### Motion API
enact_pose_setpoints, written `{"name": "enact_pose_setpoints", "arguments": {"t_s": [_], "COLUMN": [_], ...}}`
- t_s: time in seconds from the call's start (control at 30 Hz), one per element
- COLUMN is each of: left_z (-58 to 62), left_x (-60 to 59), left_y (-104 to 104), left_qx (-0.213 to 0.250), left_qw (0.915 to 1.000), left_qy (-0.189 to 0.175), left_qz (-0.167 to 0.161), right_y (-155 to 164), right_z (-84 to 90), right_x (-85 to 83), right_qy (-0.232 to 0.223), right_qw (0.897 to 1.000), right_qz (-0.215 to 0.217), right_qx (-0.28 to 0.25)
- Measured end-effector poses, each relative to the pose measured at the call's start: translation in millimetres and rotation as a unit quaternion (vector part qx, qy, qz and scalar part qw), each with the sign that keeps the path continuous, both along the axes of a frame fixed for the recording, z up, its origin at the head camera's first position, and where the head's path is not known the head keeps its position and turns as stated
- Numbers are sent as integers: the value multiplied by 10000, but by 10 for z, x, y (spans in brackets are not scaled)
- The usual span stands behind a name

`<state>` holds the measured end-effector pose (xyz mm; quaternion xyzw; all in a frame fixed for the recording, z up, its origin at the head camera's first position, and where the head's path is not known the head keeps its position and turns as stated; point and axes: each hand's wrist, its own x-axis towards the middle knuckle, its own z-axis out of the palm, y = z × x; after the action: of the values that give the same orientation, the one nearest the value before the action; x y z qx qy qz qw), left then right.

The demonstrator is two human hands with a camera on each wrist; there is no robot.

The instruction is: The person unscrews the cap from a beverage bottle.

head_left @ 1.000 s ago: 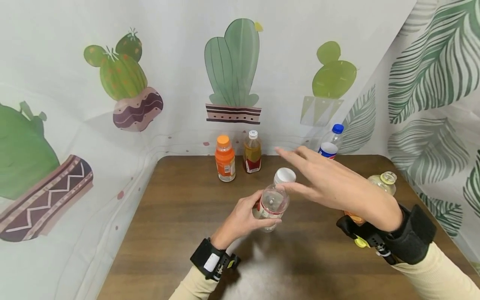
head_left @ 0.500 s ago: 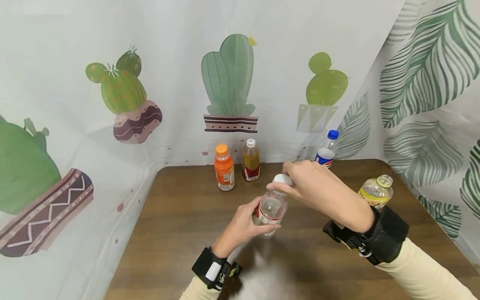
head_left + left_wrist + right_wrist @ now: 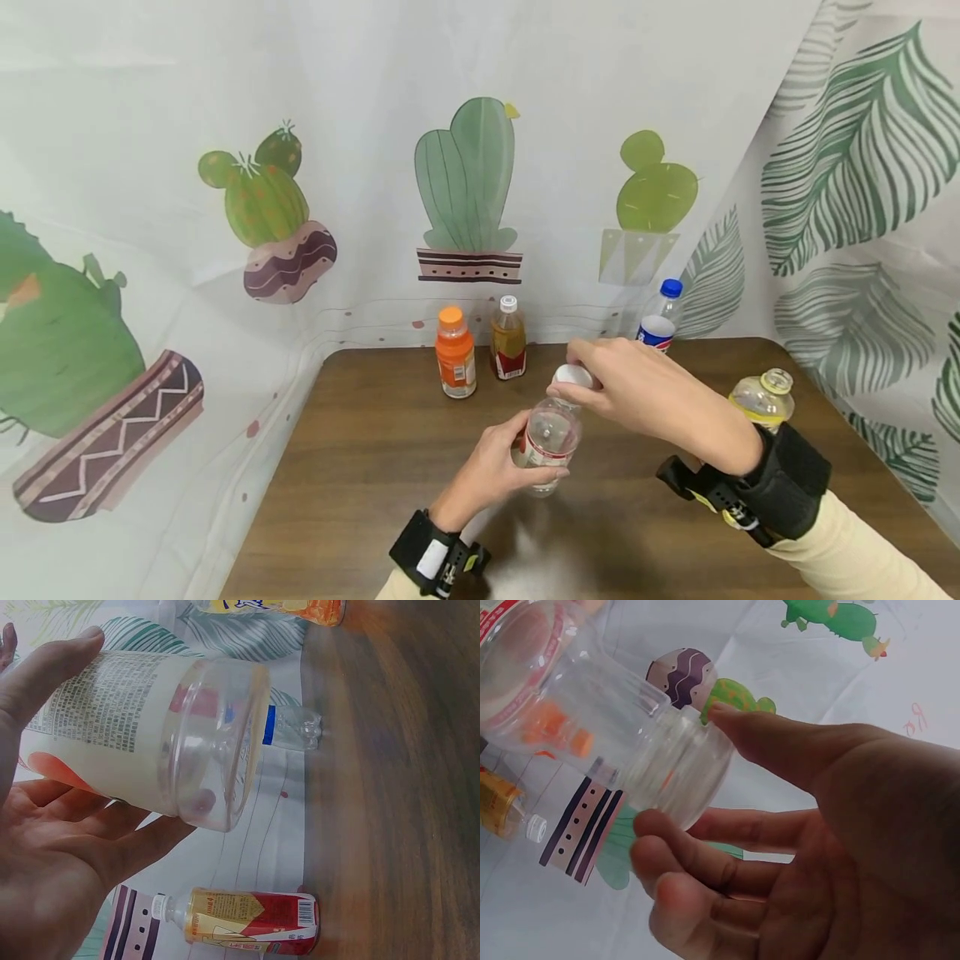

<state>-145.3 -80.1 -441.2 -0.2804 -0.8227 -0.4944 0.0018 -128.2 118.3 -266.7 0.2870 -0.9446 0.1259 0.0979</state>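
Left hand: I see my left hand (image 3: pixel 491 467) closest to me, with its fingers (image 3: pixel 52 664) curled round the middle of the clear bottle (image 3: pixel 550 435). It holds the bottle up off the worktop (image 3: pixel 375 450), tipped a little.
Clear bottle: It is in the air over the middle of the worktop, between my two hands. It looks empty, so I think it is light and can squash.
Right hand: My right hand (image 3: pixel 637 387) is on top, its fingers (image 3: pixel 705 862) and thumb pinching round the white cap (image 3: pixel 573 376).
Slip risk: If my left hand holds too softly, I think the bottle could spin along with the cap, or drop.
Squeeze risk: If it holds too hard, the thin sides could dent.
Cap risk: The cap is small. If the fingers let go, it could fall and roll off.
Yellow bottle: It (image 3: pixel 763 398) stands just behind my right wrist. A wide elbow swing could knock it.
Far bottles: The orange bottle (image 3: pixel 455 352), the tea bottle (image 3: pixel 508 338) and the blue-cap bottle (image 3: pixel 660 315) stand at the back, well apart from my hands. I think they are safe.
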Motion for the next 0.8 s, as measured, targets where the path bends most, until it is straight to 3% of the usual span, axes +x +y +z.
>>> {"name": "enact_pose_setpoints", "arguments": {"t_s": [0.57,0.8], "left_z": [14,-11], "left_x": [15,33], "left_y": [-4,8], "left_qx": [-26,-46], "left_qw": [10000,10000], "left_qy": [87,10], "left_qz": [-17,-44], "right_y": [140,171], "right_z": [73,55], "right_x": [46,40], "right_qy": [-131,-344], "right_qw": [9937,9921], "right_qz": [1104,1204], "right_qx": [127,98]}}
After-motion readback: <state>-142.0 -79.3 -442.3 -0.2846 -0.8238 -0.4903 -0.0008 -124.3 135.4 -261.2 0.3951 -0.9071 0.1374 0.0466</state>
